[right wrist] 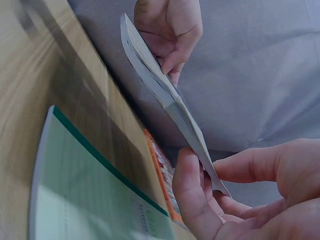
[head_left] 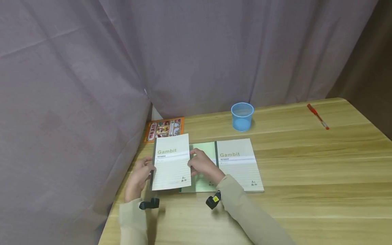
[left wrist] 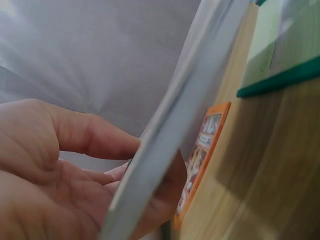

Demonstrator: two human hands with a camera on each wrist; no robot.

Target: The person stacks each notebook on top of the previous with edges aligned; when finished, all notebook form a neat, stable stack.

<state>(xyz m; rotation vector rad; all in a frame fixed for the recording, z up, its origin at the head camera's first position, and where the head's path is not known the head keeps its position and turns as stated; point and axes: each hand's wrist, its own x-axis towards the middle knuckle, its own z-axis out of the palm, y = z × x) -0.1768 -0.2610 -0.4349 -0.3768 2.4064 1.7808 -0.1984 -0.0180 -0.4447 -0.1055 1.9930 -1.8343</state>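
Since the white notebook (head_left: 171,170) looks light and a bit bendy, its two long sides seem the best places to hold, and the left hand (head_left: 139,177) and right hand (head_left: 204,164) pinch it there, above the table (head_left: 312,190).

Left notebook (head_left: 171,163), lower centre of the head view: "Gambit" in gold, "NOTEBOOK" in small dark capitals, "A5" over two Chinese characters near the lower right corner. Right notebook (head_left: 240,168): the same wording. Green notebook (head_left: 200,183), between them: a partly hidden "A" near its lower edge; "NOTEBOOK" at the bottom of the right wrist view. Booklet (head_left: 163,129), left of centre: large Chinese title, apparently 四书五经; finer print illegible.
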